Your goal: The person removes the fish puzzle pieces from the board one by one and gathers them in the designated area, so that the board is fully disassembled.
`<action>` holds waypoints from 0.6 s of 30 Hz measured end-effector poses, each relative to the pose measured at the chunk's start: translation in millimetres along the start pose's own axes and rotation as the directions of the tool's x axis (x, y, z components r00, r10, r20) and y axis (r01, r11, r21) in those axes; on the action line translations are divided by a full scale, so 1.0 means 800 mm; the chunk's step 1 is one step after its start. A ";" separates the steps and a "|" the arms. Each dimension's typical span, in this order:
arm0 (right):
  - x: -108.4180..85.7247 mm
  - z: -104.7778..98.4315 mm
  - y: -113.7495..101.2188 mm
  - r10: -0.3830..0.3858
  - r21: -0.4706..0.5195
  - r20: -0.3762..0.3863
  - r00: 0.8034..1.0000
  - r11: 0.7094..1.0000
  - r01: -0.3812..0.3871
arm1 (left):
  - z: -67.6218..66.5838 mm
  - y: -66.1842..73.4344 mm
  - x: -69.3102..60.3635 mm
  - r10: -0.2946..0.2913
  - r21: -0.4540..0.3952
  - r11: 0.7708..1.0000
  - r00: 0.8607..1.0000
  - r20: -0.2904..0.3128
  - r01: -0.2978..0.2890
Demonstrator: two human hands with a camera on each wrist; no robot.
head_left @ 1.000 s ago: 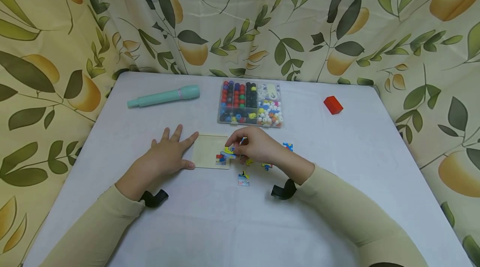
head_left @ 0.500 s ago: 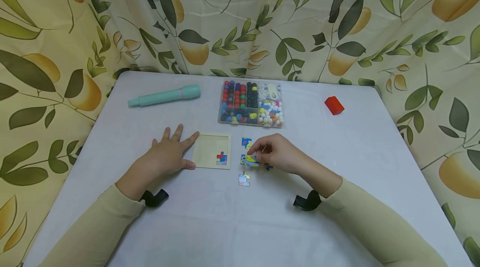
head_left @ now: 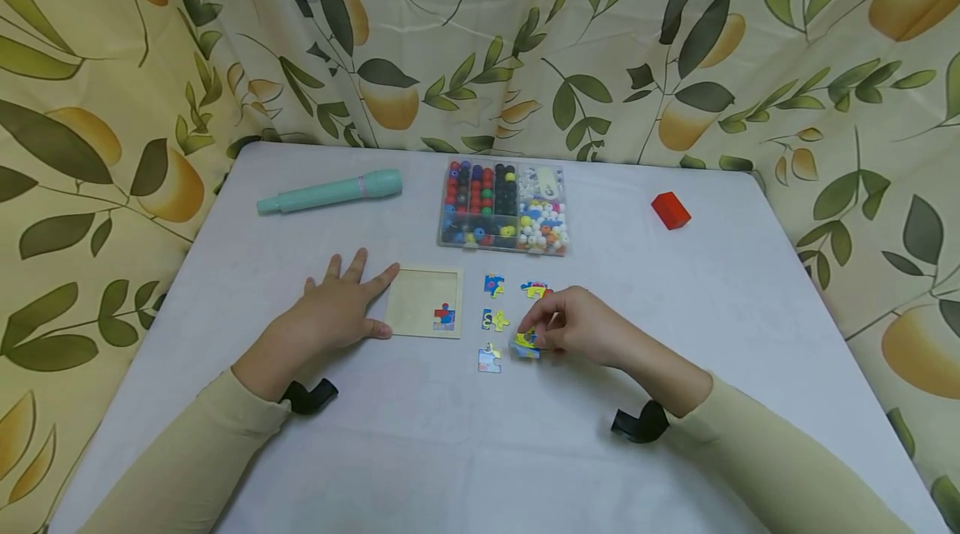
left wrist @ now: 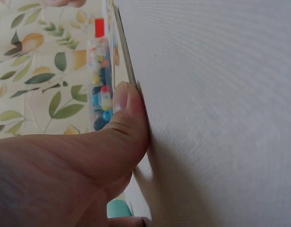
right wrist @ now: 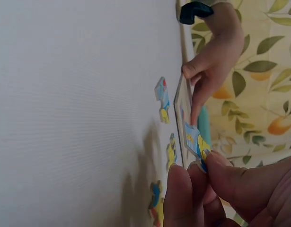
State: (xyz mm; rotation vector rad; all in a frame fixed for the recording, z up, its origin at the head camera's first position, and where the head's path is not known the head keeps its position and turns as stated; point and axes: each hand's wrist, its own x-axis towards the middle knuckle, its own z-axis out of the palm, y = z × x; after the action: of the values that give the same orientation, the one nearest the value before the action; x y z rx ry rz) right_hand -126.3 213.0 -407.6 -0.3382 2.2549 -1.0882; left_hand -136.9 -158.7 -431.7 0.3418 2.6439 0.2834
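Observation:
My left hand (head_left: 324,313) lies with fingers spread on the table, its thumb and index finger touching the left edge of a shallow wooden puzzle tray (head_left: 408,288). One red and blue puzzle piece (head_left: 444,317) sits in the tray's near right corner. Right of the tray, my right hand (head_left: 588,327) pinches a yellow and blue jigsaw piece (right wrist: 195,141) between thumb and fingers, held just above the table. Loose pieces lie around it: a blue and yellow one (head_left: 493,285), a yellow one (head_left: 495,320), a pale blue one (head_left: 490,360) and a partly hidden one (head_left: 534,290).
Behind the tray stands a clear compartment box (head_left: 504,207) of coloured beads. A mint-green tube-shaped object (head_left: 330,191) lies at the back left, and a red block (head_left: 671,211) at the back right. Patterned cloth (head_left: 480,42) hangs beyond the table's far edge.
My right hand has moved right and nearer, from over the tray's right edge to beyond the loose pieces, still holding the jigsaw piece. My left hand has stayed at the tray.

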 end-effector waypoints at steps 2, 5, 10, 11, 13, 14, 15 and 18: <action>-0.002 0.002 0.003 0.022 0.017 0.010 1.000 1.000 -0.022 | 0.001 0.000 0.000 -0.001 0.003 1.000 1.000 -0.001 0.001; -0.005 0.005 0.008 0.039 0.043 0.029 0.999 0.998 -0.040 | 0.002 0.000 0.001 -0.004 0.005 1.000 1.000 -0.002 0.004; -0.009 0.011 0.015 0.044 0.056 0.047 0.998 0.997 -0.047 | 0.003 -0.001 0.001 -0.005 0.007 1.000 1.000 -0.007 0.005; -0.010 0.012 0.016 0.046 0.053 0.046 0.998 0.997 -0.049 | 0.003 -0.001 0.001 -0.004 0.006 1.000 1.000 -0.008 0.004; -0.011 0.014 0.018 0.051 0.047 0.038 0.998 0.997 -0.053 | 0.003 -0.001 0.001 -0.001 0.005 1.000 1.000 -0.009 0.001; -0.012 0.015 0.019 0.056 0.040 0.031 0.998 0.998 -0.057 | 0.003 -0.001 0.000 0.000 0.004 1.000 1.000 -0.010 0.000; -0.012 0.016 0.020 0.061 0.032 0.022 0.998 0.998 -0.061 | 0.002 -0.001 0.000 0.001 0.003 1.000 1.000 -0.010 -0.001; -0.013 0.020 0.020 0.075 0.011 -0.008 0.997 0.997 -0.075 | 0.002 -0.001 0.000 0.003 0.003 1.000 1.000 -0.011 -0.003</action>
State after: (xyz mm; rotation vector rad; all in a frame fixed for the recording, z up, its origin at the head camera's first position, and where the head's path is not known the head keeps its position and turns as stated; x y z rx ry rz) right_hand -107.3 218.0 -423.5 -0.2434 2.2494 -1.0643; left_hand -136.3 -158.9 -433.0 0.3454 2.6546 0.2834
